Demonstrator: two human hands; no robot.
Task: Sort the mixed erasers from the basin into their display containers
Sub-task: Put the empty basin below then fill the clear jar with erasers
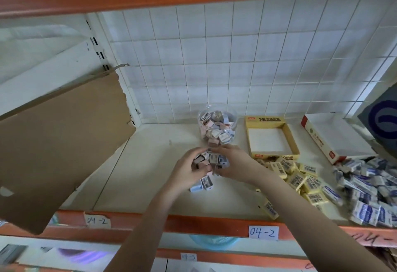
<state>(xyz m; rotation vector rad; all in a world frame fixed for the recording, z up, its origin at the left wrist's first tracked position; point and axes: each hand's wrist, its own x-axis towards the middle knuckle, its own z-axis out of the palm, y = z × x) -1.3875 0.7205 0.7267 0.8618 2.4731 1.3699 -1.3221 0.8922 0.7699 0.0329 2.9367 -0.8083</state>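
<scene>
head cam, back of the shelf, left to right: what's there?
cardboard sheet → clear jar → yellow box → white box

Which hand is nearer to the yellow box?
Right. The right hand is just left of the yellow box, near its front corner; the left hand is further left, across the small pieces both hands hold.

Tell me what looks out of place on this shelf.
The yellow box stands empty while yellow erasers lie heaped loose in front of it, one near the shelf edge. Blue-and-white erasers sprawl at the right. A torn cardboard sheet leans at the left. The left hand and right hand grip small erasers.
</scene>
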